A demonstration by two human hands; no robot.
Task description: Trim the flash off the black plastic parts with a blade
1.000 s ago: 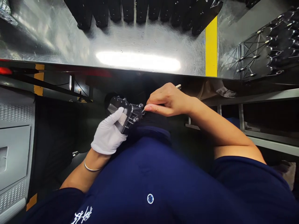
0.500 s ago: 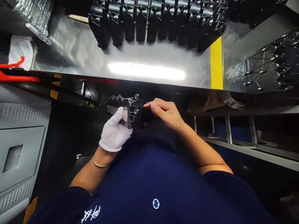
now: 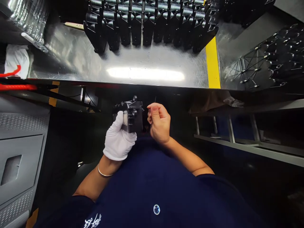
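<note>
My left hand (image 3: 120,139), in a white glove, is closed around a black moulded part (image 3: 135,118) with a pale metal plate on its side and round bosses along its top. The thumb presses on the plate. Just right of the part is my bare right hand (image 3: 160,122), apart from it, with fingers curled and thumb pinched against the index finger. A thin dark pin-like tool (image 3: 155,99) sticks up from that pinch; its exact kind is too small to make out.
Several similar black parts (image 3: 148,28) stand in a row on the metal bench (image 3: 71,63). Yellow tape (image 3: 213,65) crosses the bench top. More black parts (image 3: 257,68) lie at right, a white cloth (image 3: 16,60) at left. A metal rack (image 3: 230,126) stands below right, a grey cabinet (image 3: 21,158) lower left.
My right hand has drawn in and turned, so the thin tool points upward instead of at the part. The black part has turned in my left hand, showing more of its end face.
</note>
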